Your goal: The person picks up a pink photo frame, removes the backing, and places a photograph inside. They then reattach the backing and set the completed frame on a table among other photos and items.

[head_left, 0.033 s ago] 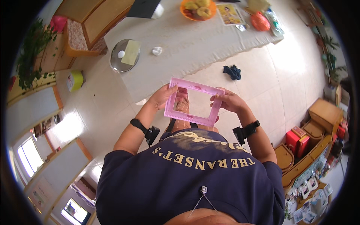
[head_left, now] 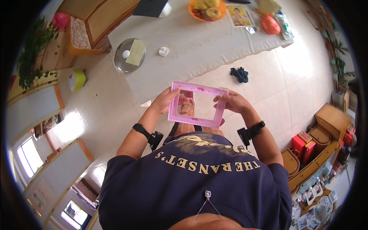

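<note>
A pink rectangular picture frame (head_left: 196, 120) with small red flower-like decorations is held up in front of my body. Its middle is see-through, showing my leg and the floor beyond. My left hand (head_left: 164, 100) grips the left side, thumb on the front and some fingers visible through the opening. On the opposite side, my right hand (head_left: 235, 102) holds the frame with its fingertips over the inner edge. Black straps with small devices circle both forearms.
Ahead stands a cloth-covered table (head_left: 184, 48) bearing a round metal tray (head_left: 119, 63), a small white object (head_left: 163, 51), an orange fruit bowl (head_left: 196, 16) and a red bag (head_left: 270, 24). A dark cloth (head_left: 240, 74) lies on the floor. A yellow-green bin (head_left: 78, 80) stands left, wooden furniture (head_left: 332, 119) right.
The pink picture frame has shifted slightly left in my view and tilts a little less. More of my left fingers shows through its opening. Both hands keep their hold.
</note>
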